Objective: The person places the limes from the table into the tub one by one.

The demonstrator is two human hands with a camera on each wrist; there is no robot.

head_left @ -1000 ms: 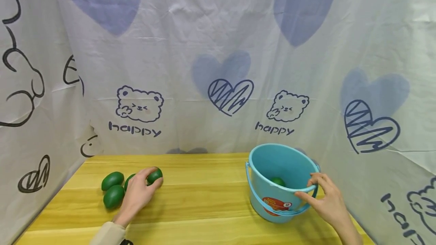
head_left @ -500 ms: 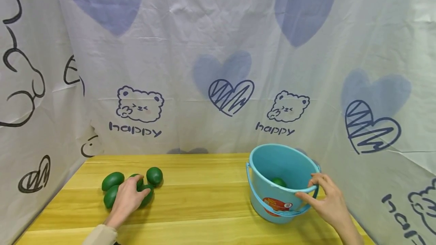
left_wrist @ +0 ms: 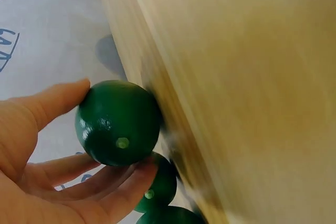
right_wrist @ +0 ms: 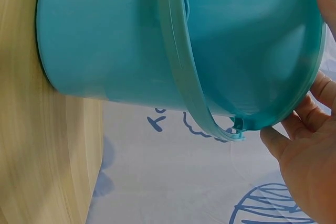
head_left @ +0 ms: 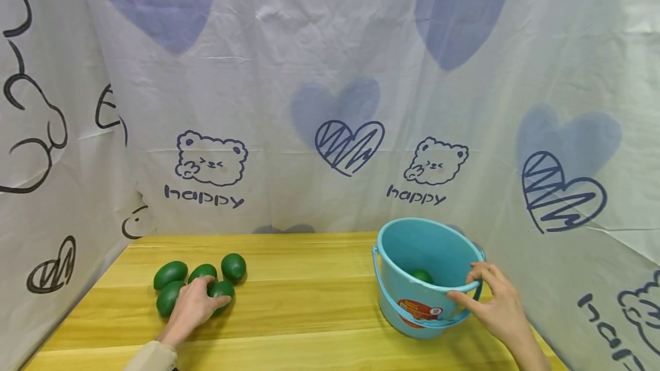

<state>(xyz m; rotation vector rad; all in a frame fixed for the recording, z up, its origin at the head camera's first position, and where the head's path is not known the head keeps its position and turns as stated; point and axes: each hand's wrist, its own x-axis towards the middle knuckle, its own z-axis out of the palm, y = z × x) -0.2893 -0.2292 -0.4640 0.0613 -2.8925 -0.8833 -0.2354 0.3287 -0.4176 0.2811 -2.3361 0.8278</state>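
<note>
On the left of the table my left hand [head_left: 193, 302] pinches a smooth, dark green oval fruit [head_left: 223, 289] between thumb and fingers. The left wrist view shows this fruit [left_wrist: 121, 124] up close, with a pale stem spot facing the camera. Several more of the same kind lie around it: one green fruit [head_left: 234, 268] just behind, others to the left. My right hand [head_left: 497, 302] grips the rim of a light blue bucket [head_left: 407, 302], thumb on the near side. Inside the bucket sits another green fruit [head_left: 421, 275], partly hidden by the wall.
The bucket stands upright at the right of the yellow wood-grain table [head_left: 309, 302], its handle [head_left: 392, 296] hanging down the front. A white cloth [head_left: 289, 205] printed with hearts and bears hangs behind the table and along both sides.
My left hand has left the rear right fruit, drawn back toward the near left and taken hold of the front right one. The right hand and bucket have stayed put.
</note>
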